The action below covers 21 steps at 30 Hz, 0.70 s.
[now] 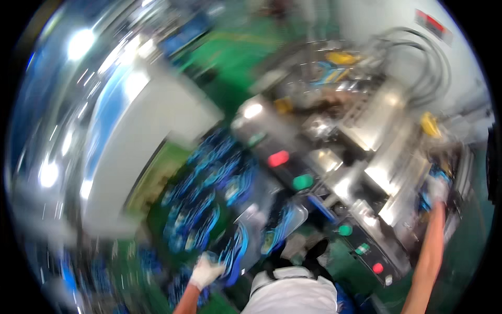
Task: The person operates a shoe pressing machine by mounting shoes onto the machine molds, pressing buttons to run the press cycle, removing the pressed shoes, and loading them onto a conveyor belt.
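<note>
The whole view is smeared by motion, so fine detail is lost. The left hand (206,270), in a white glove, is low and closed around the lower end of a blue-and-black packet (234,255). The packet's long axis runs up and slightly right from the hand, its free end pointing away from the person toward the machine. Just right of it a second, similar packet (280,227) stands at much the same tilt; whether the hand touches it I cannot tell. Above and left of the left hand lies a heap of packets (209,183), all blue and black, lying at mixed angles.

The right hand (436,189), also gloved white, is stretched far up and right, against the steel machine (376,141); how far open it is, and whether it holds anything, I cannot tell. Between the hands the machine's dark panel carries a red button (278,158) and a green button (303,181). Well above the right hand a red rectangular sign (433,23) sits on the white wall.
</note>
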### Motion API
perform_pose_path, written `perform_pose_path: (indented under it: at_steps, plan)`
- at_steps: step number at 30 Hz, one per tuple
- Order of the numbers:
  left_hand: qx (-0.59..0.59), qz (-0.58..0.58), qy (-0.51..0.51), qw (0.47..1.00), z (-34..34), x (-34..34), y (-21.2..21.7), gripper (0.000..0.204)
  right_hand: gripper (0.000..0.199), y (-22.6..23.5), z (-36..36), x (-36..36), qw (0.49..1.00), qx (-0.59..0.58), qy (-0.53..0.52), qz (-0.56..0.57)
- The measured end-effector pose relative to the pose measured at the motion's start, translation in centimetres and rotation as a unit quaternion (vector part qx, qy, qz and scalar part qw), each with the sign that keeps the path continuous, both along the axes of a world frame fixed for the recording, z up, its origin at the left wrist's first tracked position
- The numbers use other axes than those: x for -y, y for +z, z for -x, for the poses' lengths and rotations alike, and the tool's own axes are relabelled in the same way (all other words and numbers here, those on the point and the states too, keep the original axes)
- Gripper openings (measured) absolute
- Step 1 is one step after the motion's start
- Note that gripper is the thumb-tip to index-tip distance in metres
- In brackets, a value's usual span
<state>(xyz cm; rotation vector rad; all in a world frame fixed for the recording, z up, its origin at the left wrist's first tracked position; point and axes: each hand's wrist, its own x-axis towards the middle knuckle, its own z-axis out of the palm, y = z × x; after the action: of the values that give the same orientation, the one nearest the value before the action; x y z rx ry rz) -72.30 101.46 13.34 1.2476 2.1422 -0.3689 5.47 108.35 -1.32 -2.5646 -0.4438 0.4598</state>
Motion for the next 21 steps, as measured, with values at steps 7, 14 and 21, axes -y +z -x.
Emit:
perform_pose_path:
  at_steps: [7,14,21]
  plan:
    - [0.018,-0.105,0.181,0.978,7.4,2.2,-18.8,0.094,0.025,-2.1,-12.3,11.7,0.959,-0.137,0.053,-0.244]
    - [0.055,-0.240,0.273,0.930,4.9,4.3,-24.8,0.080,0.076,7.0,11.9,10.0,0.945,0.299,0.107,-0.080]
    - [0.172,-0.188,0.203,0.945,7.3,4.2,-24.4,0.087,0.109,-2.4,39.9,8.8,0.785,0.331,0.432,0.296]
